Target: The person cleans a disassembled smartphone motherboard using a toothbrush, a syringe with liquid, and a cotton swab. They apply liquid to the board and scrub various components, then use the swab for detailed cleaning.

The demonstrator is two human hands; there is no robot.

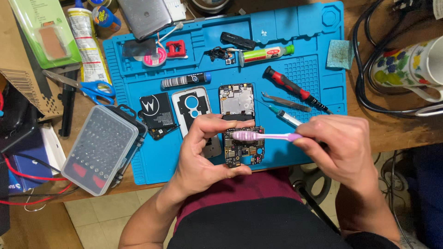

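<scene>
**Board out of the phone, brush on it**

The phone is already apart: at frame centre the left hand [203, 152] pinches the bare circuit board [244, 152] by its top and bottom edges, thumb below, fingers above, grip closed on it. The right hand [339, 147] has its grip shut round the handle of a pink toothbrush [265, 136], the bristle head lying on the board's upper edge. By the look of it, cleaning is under way and reassembly is all left to do.

Above the hands, on a blue mat [152, 166], lie the phone frame [236, 99], a white back cover [194, 108], the battery [157, 110], a red screwdriver [293, 87], tweezers [286, 102] and a syringe [284, 115]. A bit case [101, 147] overhangs the mat's lower left. The wooden counter [392, 129] carries scissors [85, 87] at upper left and a flowered mug [410, 67] amid black cables at upper right. Pale floor tiles show below.
</scene>
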